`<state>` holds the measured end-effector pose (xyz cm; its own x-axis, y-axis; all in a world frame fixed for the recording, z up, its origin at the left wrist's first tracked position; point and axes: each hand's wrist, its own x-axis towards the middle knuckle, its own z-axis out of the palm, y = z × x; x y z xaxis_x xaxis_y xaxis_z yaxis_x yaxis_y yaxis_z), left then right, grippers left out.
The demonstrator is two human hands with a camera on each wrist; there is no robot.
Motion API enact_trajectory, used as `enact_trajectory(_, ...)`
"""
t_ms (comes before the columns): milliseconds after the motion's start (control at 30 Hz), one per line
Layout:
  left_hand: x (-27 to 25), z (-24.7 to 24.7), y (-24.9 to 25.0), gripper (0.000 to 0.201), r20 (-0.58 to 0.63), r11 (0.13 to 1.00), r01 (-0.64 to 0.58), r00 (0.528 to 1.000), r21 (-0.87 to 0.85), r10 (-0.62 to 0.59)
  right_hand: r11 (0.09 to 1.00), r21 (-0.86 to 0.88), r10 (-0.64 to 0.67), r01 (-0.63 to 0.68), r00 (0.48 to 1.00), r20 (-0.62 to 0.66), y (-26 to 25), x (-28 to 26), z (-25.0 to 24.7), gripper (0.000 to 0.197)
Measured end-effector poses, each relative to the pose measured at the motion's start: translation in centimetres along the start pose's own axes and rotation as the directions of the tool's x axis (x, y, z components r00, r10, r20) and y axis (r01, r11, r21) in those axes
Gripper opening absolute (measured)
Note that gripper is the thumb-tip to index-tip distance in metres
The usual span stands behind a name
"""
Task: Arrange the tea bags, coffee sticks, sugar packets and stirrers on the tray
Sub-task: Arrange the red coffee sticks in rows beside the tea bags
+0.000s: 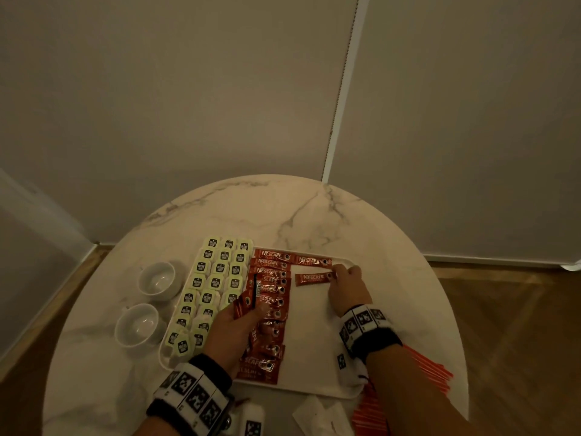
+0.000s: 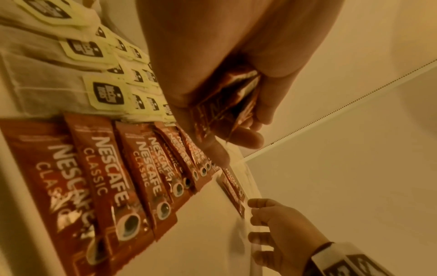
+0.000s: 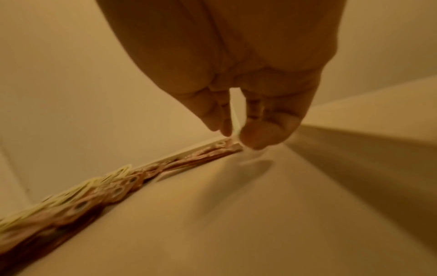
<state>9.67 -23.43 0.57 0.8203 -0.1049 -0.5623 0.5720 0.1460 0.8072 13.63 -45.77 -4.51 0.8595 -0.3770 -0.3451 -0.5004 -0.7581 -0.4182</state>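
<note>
Right hand [image 1: 347, 292] fingertips pinch the end of a red foil coffee stick [image 1: 314, 278] lying on the white tray [image 1: 317, 357]; left hand [image 1: 231, 332] clutches a bundle of spare sticks [image 1: 250, 298].

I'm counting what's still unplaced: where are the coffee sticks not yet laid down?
In the head view, the red coffee sticks are gripped in the left hand, above the tray's laid column.

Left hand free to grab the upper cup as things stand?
Probably not yet. The left hand grips spare coffee sticks over the tray. The upper cup stands unobstructed left of the tea bags, so only the full grip hinders.
</note>
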Motion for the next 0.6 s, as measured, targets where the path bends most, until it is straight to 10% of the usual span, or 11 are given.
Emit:
enact_trajectory(167, 0.2, -0.5, -0.3, 0.018, 0.001, 1.000, 0.002, 1.000, 0.029, -0.002, 0.964, -0.146, -0.213, 0.221, 0.975, 0.063, -0.9, -2.8, 1.6, 0.051)
enact_trajectory(600, -0.4, -0.8, -0.4, 0.016, -0.003, 0.998, 0.014, 1.000, 0.060, -0.014, 0.942, -0.275, -0.108, 0.189, 0.953, 0.285, -1.8, -2.3, 3.0, 0.069)
